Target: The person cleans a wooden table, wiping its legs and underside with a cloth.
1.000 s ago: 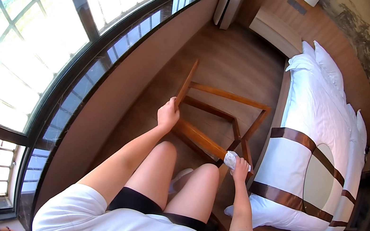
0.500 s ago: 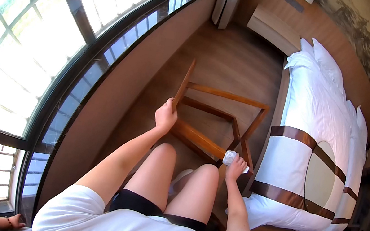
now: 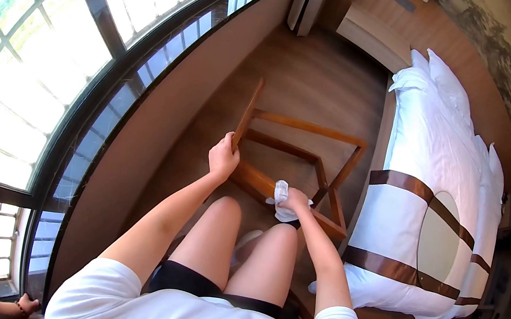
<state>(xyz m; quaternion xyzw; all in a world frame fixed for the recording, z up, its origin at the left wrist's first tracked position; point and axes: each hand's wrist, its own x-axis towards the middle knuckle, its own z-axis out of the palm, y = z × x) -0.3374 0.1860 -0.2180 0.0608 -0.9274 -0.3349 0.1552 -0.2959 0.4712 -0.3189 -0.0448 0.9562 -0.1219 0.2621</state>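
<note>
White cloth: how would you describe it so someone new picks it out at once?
Between the window and the white bedding is a brown wooden frame. At its near rail, the person's right hand holds the white cloth. Unlike the broad bedding, the cloth is small, crumpled and bunched in the fist.

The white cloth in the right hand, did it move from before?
Yes. Judged against the bed, the white cloth has moved away from it, along the wooden bar toward the left hand.
</note>
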